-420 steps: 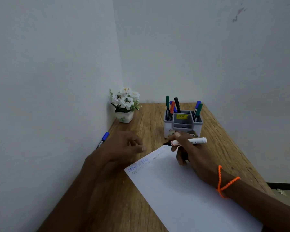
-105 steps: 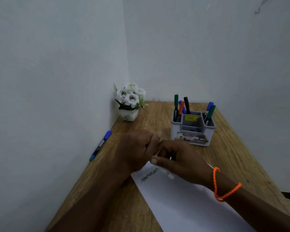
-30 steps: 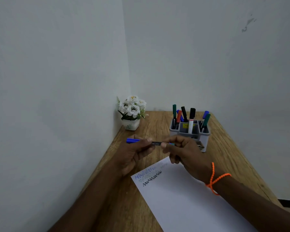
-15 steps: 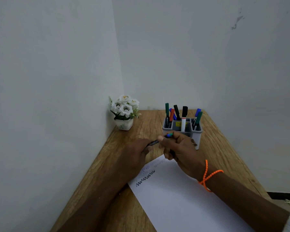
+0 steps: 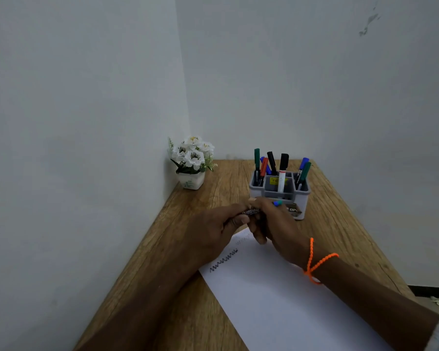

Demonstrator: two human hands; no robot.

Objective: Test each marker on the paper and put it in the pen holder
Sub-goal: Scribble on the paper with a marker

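Observation:
A slim dark marker (image 5: 251,212) with a blue end (image 5: 277,203) lies between both hands, just above the top corner of the white paper (image 5: 276,295). My left hand (image 5: 213,224) grips its left part, where the cap end is hidden in the fingers. My right hand (image 5: 274,221) grips its right part, the blue end poking out past the knuckles. A black zigzag scribble (image 5: 223,260) and fainter marks sit near the paper's top corner. The grey pen holder (image 5: 302,198) stands right behind my right hand with several markers upright in it.
A small white pot of white flowers (image 5: 192,163) stands in the wall corner at the back left. The wooden table (image 5: 188,312) is narrow, with a wall along its left side and another behind; its right edge drops off.
Since a second ago, both hands have drawn closer together along the marker, and the blue cap that stuck out left of my left hand is now hidden. The hands sank slightly toward the paper.

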